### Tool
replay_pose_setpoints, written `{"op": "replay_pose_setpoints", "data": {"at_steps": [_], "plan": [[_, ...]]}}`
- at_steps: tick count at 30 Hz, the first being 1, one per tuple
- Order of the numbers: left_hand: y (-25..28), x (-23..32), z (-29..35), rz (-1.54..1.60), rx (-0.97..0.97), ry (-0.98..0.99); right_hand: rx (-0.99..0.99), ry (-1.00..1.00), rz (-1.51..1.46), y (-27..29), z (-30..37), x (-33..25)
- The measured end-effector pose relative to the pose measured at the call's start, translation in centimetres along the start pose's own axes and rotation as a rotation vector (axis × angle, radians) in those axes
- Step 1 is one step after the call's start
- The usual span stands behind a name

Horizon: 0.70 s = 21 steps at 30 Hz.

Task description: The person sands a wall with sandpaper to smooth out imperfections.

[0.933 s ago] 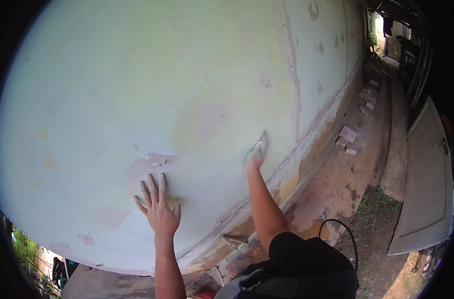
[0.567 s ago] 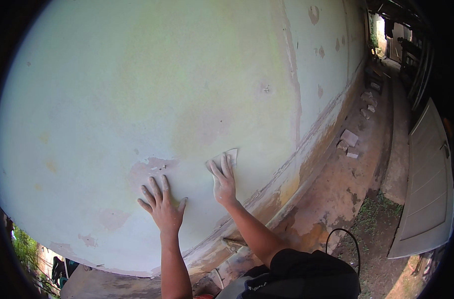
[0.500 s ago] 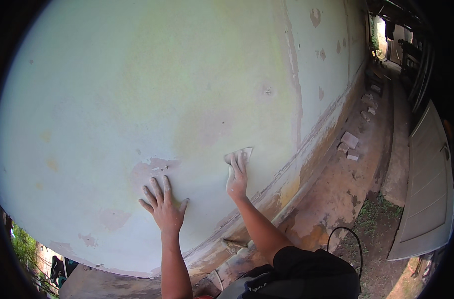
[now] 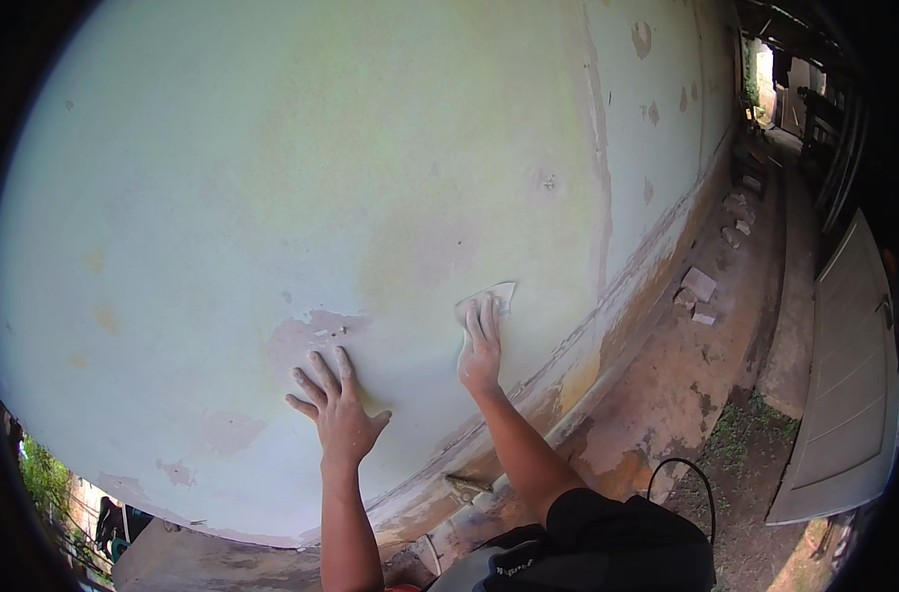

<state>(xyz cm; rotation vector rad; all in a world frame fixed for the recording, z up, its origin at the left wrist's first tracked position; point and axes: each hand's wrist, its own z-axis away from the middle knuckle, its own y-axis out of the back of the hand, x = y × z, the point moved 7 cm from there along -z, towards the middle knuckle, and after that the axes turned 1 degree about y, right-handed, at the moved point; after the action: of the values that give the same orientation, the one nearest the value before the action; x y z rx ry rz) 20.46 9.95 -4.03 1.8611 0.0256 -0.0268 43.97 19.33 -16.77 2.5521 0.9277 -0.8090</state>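
A pale green and bluish wall (image 4: 222, 197) with worn, patchy paint fills most of the view. My left hand (image 4: 343, 414) lies on it with its fingers spread, holding nothing, just below a bare greyish patch (image 4: 316, 331). Farther right, my right hand (image 4: 481, 345) presses a small pale sheet of sandpaper (image 4: 502, 293) to the wall. Its fingers lie over the sheet, and one corner sticks out past the fingertips. Whitish dust coats the fingers of both hands.
A stained ledge (image 4: 647, 395) runs along the wall's foot, with several broken tile pieces (image 4: 698, 284) on it. At the right leans a light panel door (image 4: 844, 385). A black cable (image 4: 711, 483) loops beside my right sleeve. Green plants (image 4: 45, 479) show at lower left.
The wall has shifted slightly rightward in view. My right hand and the sandpaper have moved a little up along the wall, while my left hand keeps its place on it.
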Motion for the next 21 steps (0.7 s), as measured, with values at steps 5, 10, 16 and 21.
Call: {"op": "replay_pose_setpoints", "data": {"at_steps": [5,10,16,21], "plan": [[-0.4,1.0,-0.5,0.003,-0.014,-0.042,0.313,-0.378,-0.064,3.1,-5.5,8.1],[-1.0,-0.4,0.0,-0.010,0.046,-0.003,0.174,-0.421,-0.374,3.6,-6.1,-2.8],[-0.3,5.6,3.2,0.432,0.361,-0.286,-0.126,-0.694,-1.012,6.5,-2.3,-3.8],[-2.4,7.9,1.7,1.225,0.125,-0.237,-0.406,-0.772,-1.017,8.9,-1.7,-5.0]]}}
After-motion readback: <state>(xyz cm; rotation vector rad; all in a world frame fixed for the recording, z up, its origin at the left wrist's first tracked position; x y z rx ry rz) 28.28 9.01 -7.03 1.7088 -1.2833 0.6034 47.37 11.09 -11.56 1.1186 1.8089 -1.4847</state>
